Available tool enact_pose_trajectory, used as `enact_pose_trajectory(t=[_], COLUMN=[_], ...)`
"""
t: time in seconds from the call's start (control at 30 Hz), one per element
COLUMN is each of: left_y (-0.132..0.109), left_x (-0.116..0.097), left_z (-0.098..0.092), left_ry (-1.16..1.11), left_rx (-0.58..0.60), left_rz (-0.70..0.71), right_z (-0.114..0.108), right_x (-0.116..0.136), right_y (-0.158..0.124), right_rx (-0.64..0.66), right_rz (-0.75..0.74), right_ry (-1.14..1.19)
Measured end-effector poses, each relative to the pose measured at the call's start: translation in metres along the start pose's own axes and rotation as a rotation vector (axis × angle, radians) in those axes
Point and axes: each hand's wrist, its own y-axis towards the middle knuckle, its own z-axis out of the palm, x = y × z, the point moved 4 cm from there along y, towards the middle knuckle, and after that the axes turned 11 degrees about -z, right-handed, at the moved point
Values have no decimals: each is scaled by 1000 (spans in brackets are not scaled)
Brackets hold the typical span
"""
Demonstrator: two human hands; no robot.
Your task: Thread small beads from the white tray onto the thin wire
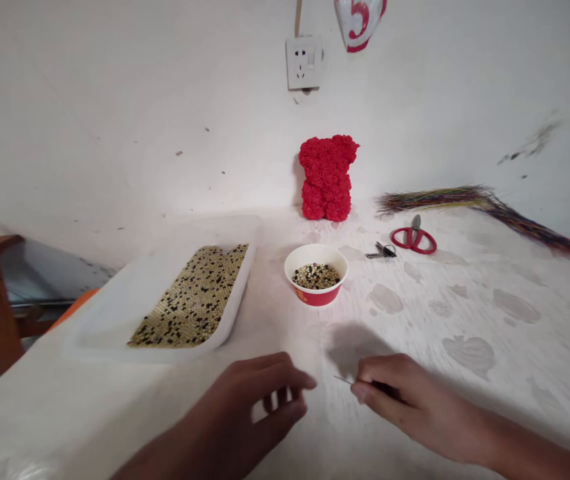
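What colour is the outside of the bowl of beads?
The bowl is red outside, under a white rim; the head view shows it best.

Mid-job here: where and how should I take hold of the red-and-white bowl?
I'd use the left hand, coming from the near left, since the right hand holds a thin wire-like strand. Grip the outer wall of the bowl just under the rim: it stands upright and flares upward, which should resist slipping. Hold it level; the loose beads sit uncovered.
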Motion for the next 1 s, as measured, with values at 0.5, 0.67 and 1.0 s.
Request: enact_pose_trajectory(t=[0.5,0.67,1.0], left_y=[29,24,-40], left_x=[151,182,214], left_z=[-249,-244,-262], left_ry=[650,755,813], left_rx=[-519,-545,-562], left_rz=[-722,-750,-785], right_z=[6,6,2], right_x=[-17,-17,-13], right_y=[-8,-7,-10], right_rx=[-46,-32,-21], right_rz=[-2,6,62], right_ry=[96,78,60])
